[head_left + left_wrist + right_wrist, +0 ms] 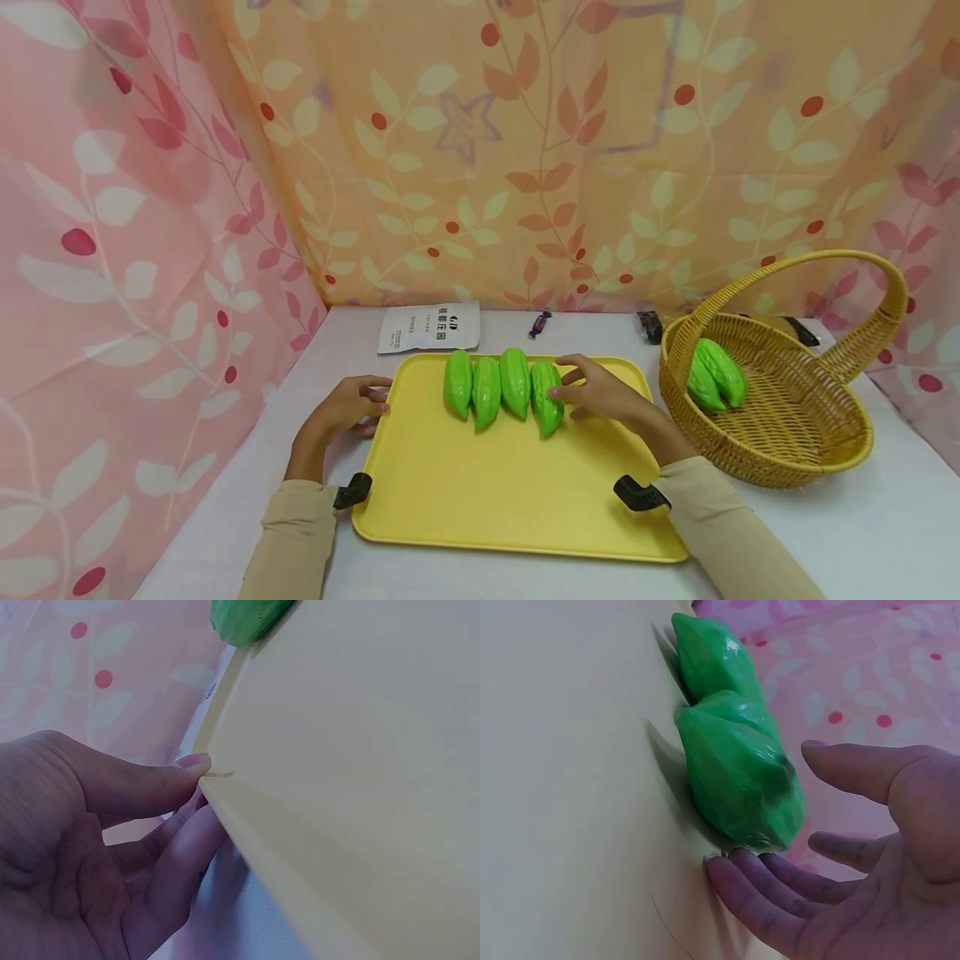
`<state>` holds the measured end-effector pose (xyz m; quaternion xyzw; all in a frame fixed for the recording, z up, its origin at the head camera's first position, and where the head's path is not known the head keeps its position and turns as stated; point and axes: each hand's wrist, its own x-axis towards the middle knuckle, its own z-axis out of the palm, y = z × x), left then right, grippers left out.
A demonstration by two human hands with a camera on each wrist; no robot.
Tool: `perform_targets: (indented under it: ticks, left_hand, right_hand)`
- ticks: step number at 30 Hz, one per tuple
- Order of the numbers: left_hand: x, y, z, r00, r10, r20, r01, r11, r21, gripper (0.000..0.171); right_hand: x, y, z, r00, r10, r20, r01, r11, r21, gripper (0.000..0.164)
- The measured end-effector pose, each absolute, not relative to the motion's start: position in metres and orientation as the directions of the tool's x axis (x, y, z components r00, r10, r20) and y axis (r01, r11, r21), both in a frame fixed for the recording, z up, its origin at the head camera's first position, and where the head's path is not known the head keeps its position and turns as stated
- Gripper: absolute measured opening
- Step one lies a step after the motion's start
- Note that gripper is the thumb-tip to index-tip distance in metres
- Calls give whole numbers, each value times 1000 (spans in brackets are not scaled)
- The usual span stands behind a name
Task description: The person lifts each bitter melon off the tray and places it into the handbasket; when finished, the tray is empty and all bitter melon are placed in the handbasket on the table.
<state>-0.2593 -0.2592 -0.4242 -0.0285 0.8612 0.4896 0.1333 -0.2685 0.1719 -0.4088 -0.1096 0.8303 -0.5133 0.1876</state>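
Several glossy green bitter melons [515, 383], tapered to a point, lie side by side along the far part of a yellow tray [480, 492]. My left hand [351, 407] pinches the tray's left rim; the left wrist view shows the thumb on top and fingers underneath. At the rightmost bitter melon [739, 776] is my right hand [600, 390], its fingers spread and loosely bent. In the right wrist view its fingertips [724, 870] are right at the melon's end, while the thumb stands apart from it.
A wicker basket [765, 475] with a tall handle stands right of the tray, holding two more green bitter melons [717, 373]. Behind the tray lie a white printed pouch [431, 327] and a purple wrapped candy [539, 324]. Floral cloth [480, 208] hangs behind the table.
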Motion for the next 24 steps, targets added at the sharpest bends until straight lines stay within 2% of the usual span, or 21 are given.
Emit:
perform_targets:
  ticks: [7, 24]
  left_hand:
    - [-259, -258, -424, -960, 68, -270, -197, 517, 833, 54]
    - [-261, -258, -426, -960, 59, -274, -204, 523, 828, 53]
  right_hand:
    - [-272, 164, -414, -915, -348, -206, 18, 475, -880, 81]
    - [-272, 160, -419, -926, -286, -247, 114, 413, -904, 82]
